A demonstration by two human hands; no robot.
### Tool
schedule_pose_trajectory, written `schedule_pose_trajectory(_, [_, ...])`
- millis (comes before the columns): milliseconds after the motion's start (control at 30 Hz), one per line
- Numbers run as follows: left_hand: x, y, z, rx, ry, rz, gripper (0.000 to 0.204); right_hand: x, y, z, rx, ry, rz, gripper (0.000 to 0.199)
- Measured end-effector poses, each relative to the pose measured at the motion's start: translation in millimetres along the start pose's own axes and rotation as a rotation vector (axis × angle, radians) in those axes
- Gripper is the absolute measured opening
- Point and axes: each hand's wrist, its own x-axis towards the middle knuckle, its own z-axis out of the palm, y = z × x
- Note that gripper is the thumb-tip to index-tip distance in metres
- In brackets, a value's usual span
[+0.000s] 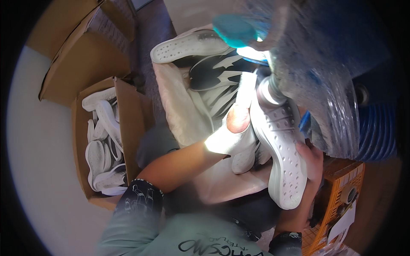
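Mid-buffing a white shoe sole (284, 149) at the spinning wheel (270, 91).
Both grips clenched on sole: left hand (232, 132), right hand (311, 158); finished soles boxed (104, 145); more waiting.

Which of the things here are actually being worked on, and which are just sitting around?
In hand:
- white shoe sole, held by the right hand
- left hand, gripping pale material beside the sole
- tool tip touching the sole
- black and white shoe in the lap

Lying about:
- cardboard box of white soles
- orange crate
- blue hose
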Motion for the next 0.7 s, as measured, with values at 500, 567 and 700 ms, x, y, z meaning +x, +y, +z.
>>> schedule_pose_trajectory(500, [-7.0, 4.0, -12.1, -0.115, 0.161, 0.102, 0.038, 49.0, 9.0, 39.6, -0.009, 0.016, -0.122, 0.047])
schedule_pose_trajectory(567, [-6.9, 5.4, -25.8, -0.091, 0.138, 0.118, 0.037, 60.9, 11.2, 44.6, 0.003, 0.029, -0.133, 0.047])
schedule_pose_trajectory(700, [-2.5, 10.0, -39.8, -0.048, 0.08, 0.163, 0.036, 93.5, 17.1, 52.5, 0.042, 0.059, -0.15, 0.047])
